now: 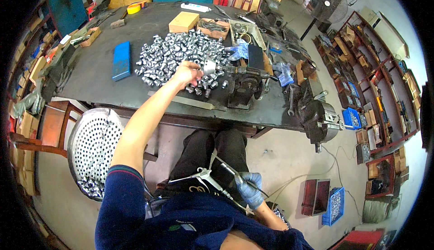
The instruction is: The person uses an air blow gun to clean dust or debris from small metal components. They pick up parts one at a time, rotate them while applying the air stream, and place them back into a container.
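Observation:
My bare left hand (187,74) reaches over the table, its fingers curled beside a silver drill chuck (209,66) on a dark bench fixture (246,87). Whatever those fingers may hold is hidden. Behind and around the hand spreads a heap of small shiny metal fittings (169,53). Low over my lap, my right hand (250,190), in a blue-grey glove, is closed round a thin metal rod tool (229,167) that slants up to the left. Just left of it, a silver air blow gun (205,177) lies across my lap.
A blue flat box (121,60) lies left of the heap, a yellow box (183,22) behind it. A perforated round metal pan (95,143) stands at my left by a wooden chair (49,130). On the right are a bench vise (318,121), a blue bin (334,207) and shelves (375,82).

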Motion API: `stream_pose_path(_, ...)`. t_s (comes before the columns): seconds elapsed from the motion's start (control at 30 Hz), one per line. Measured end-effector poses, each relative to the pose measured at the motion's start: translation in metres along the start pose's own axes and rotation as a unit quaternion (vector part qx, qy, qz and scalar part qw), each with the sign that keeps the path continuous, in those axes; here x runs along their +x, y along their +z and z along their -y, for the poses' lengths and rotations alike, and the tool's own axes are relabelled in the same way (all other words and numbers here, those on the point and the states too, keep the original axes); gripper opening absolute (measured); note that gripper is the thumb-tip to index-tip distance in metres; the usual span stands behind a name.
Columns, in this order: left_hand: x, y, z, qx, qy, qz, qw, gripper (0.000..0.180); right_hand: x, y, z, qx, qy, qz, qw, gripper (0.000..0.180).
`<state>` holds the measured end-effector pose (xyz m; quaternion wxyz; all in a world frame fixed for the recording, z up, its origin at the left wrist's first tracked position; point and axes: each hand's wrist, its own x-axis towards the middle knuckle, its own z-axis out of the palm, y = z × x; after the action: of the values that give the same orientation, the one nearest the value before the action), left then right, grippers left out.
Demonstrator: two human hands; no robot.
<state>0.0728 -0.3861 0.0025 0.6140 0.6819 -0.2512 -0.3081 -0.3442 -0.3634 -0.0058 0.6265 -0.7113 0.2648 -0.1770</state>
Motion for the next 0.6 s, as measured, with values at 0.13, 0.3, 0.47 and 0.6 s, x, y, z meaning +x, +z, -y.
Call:
stream_pose_path(0.13, 0.044, 0.002, -0.003, -0.001, 0.039, -0.03, 0.999, 0.036, 0.006, 0.002, -0.001, 0.025, -0.018, 0.018, 0.999, 0.023)
stream_pose_path(0.3, 0.028, -0.012, -0.017, -0.022, 0.059, 0.002, 0.998, 0.04, 0.012, 0.006, -0.019, -0.003, -0.085, 0.064, 0.994, 0.028)
stream_pose_path(0.47, -0.064, -0.092, -0.028, 0.17, 0.1, 0.03, 0.98, 0.031, 0.026, 0.017, -0.01, 0.001, -0.143, 0.12, 0.982, 0.034)
stream_pose_path(0.6, -0.197, -0.164, -0.026, 0.503, 0.107, -0.004, 0.858, 0.038, 0.02, 0.016, 0.008, -0.026, -0.134, 0.071, 0.988, 0.043)
